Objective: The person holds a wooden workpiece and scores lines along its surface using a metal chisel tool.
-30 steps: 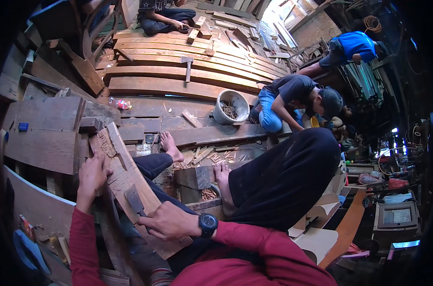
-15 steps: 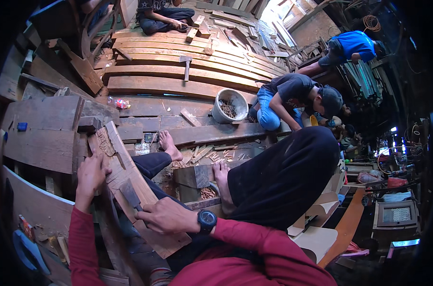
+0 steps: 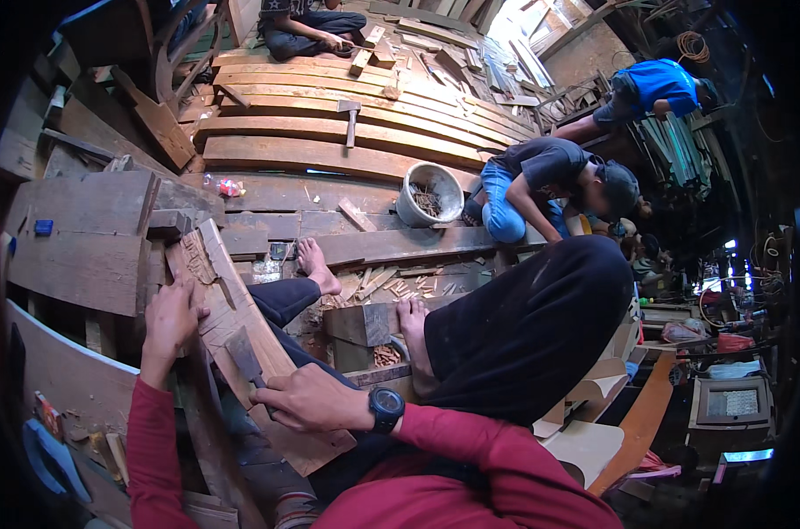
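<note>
A long wooden board slants across my lap, with a rough, chipped pale hollow near its far end. My left hand grips the board's left edge beside that hollow, thumb lying on top. Over the board's nearer half, my right hand is closed around the handle end of a tool with a wide, flat grey blade. That blade lies nearly flat on the wood, pointing toward the hollow; the fingers hide most of the handle.
Planks and a blue block lie at left. Beyond my feet stand a bucket of sticks and stacked beams with a hammer. A person in a dark cap crouches at right; others work farther off. Wood offcuts cover the floor.
The whole view has shifted slightly. Both hands keep their holds, and the blade stays at about the same place on the board.
</note>
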The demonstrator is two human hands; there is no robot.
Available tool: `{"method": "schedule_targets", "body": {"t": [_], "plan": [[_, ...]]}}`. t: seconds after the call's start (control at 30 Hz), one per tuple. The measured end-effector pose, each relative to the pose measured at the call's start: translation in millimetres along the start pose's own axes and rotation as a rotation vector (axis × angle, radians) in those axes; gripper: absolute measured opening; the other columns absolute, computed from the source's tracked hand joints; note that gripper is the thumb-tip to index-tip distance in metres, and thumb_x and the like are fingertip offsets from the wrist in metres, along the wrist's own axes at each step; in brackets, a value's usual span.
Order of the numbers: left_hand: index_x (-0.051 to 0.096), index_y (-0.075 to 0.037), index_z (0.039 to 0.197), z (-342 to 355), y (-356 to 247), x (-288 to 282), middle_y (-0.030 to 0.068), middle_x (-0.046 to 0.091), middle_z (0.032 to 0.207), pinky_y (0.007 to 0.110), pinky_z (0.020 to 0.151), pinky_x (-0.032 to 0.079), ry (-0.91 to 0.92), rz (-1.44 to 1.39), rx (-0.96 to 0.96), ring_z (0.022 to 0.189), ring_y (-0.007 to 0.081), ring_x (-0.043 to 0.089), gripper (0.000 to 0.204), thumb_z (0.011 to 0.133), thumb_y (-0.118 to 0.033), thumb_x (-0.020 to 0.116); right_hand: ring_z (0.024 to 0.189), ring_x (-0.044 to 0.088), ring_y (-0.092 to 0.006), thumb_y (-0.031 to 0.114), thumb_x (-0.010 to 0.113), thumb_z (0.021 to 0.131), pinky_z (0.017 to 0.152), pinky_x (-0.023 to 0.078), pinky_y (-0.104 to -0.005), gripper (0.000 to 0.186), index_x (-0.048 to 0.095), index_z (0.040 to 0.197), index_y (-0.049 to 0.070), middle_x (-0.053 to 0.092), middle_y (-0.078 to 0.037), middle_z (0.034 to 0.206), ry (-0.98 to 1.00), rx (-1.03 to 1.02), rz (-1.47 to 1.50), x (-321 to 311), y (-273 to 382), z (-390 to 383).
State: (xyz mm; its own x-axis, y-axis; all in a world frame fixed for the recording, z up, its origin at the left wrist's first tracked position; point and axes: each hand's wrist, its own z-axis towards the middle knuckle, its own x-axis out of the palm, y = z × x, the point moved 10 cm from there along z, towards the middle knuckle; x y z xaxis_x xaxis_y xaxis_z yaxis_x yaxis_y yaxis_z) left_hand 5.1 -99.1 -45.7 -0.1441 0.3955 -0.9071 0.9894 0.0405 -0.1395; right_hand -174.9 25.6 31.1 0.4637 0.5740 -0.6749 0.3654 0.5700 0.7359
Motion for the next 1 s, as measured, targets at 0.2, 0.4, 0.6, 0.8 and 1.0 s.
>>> {"method": "schedule_targets", "body": {"t": [0.2,0.4,0.6,0.8,1.0], "plan": [[0.060,-0.006,0.126,-0.7,5.8,2.4,0.0185,0.050,0.145,0.049,0.091,0.054,-0.002,0.007,0.010,0.109,0.0403,0.064,0.057,0.080,-0.034,0.078,0.069,0.064,-0.0348,0.016,0.063,0.084,0.060,0.050,-0.0439,0.031,0.062,0.114,0.008,0.062,-0.013,0.084,0.013,0.028,-0.018,1.5,-3.1,1.8],[0.060,-0.007,0.126,3.1,4.0,2.0,0.0188,0.050,0.146,0.049,0.091,0.054,0.033,0.008,-0.006,0.109,0.0410,0.063,0.056,0.080,-0.034,0.078,0.069,0.064,-0.0336,0.016,0.063,0.083,0.058,0.050,-0.0436,0.035,0.061,0.117,0.009,0.063,-0.012,0.088,-0.018,0.038,0.011,2.0,-18.0,-0.4],[0.060,-0.006,0.126,1.6,3.0,0.3,0.0202,0.052,0.143,0.049,0.089,0.054,-0.017,0.000,0.014,0.106,0.0421,0.065,0.056,0.080,-0.034,0.078,0.066,0.064,-0.0327,0.018,0.064,0.083,0.056,0.050,-0.0429,0.038,0.059,0.120,0.010,0.063,-0.011,0.090,-0.055,-0.053,0.028,-4.6,2.6,2.2],[0.061,-0.006,0.125,0.9,0.5,-2.6,0.0207,0.054,0.141,0.049,0.088,0.054,-0.003,-0.019,-0.021,0.105,0.0417,0.065,0.057,0.079,-0.035,0.079,0.067,0.064,-0.0327,0.020,0.064,0.085,0.057,0.049,-0.0435,0.031,0.062,0.113,0.009,0.060,-0.011,0.084,0.000,-0.009,-0.025,6.3,0.3,-1.0],[0.061,-0.006,0.125,-0.5,5.9,1.7,0.0206,0.053,0.142,0.049,0.088,0.055,0.024,0.023,-0.024,0.105,0.0411,0.065,0.056,0.079,-0.035,0.078,0.063,0.063,-0.0312,0.019,0.065,0.084,0.053,0.049,-0.0416,0.038,0.059,0.121,0.009,0.060,-0.010,0.085,0.030,-0.063,-0.062,13.1,6.5,-3.2]]}}
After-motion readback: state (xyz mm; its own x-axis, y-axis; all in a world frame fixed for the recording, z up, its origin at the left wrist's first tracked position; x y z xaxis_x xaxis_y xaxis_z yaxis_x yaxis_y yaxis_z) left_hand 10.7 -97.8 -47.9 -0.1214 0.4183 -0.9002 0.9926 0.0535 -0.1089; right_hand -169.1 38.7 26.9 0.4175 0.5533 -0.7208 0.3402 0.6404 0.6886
